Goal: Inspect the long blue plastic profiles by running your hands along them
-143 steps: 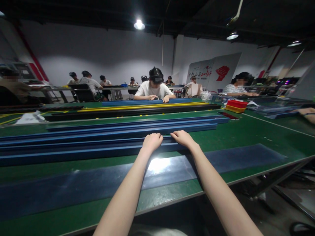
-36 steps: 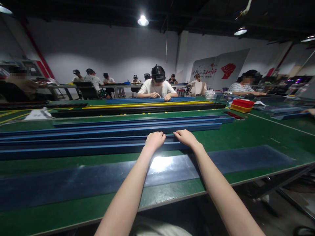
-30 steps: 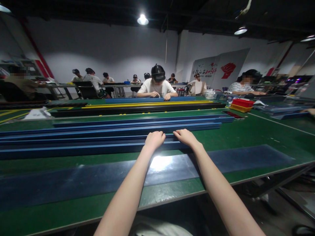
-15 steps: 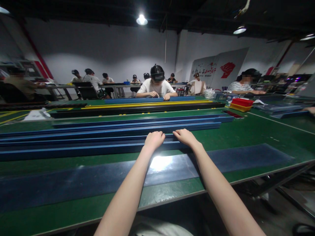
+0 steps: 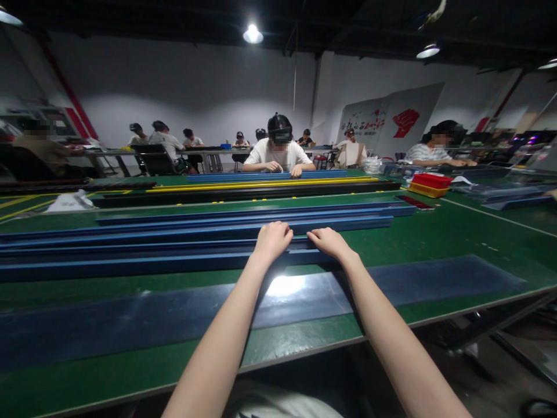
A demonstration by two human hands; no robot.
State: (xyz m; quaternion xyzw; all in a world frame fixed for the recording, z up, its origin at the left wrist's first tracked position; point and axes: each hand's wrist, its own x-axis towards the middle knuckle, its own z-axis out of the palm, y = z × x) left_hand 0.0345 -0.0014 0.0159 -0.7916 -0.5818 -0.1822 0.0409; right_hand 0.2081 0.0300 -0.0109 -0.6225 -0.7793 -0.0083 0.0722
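Note:
Both arms reach forward over the table to a long blue channel-shaped strip (image 5: 130, 264), the nearest of several lying side by side. My left hand (image 5: 273, 241) is at its rear edge near the right part, fingers curled down over it. Close by on the right, my right hand (image 5: 329, 241) has its fingers bent over the same strip close to its right end. The fingertips of both hands are partly hidden behind the strip and the knuckles. Below my forearms lies a flat, glossy transparent sheet (image 5: 426, 281).
More blue strips (image 5: 348, 222) lie just beyond my hands. Farther back are yellow strips (image 5: 261, 186) and black strips (image 5: 243, 196), with a red and yellow bin (image 5: 430, 184) at right. A phone (image 5: 415, 203) rests before it. A co-worker (image 5: 278, 151) sits opposite.
My left hand has risen slightly, its knuckles arched higher at the strip. My right hand stays nearly in place. The view has shifted slightly.

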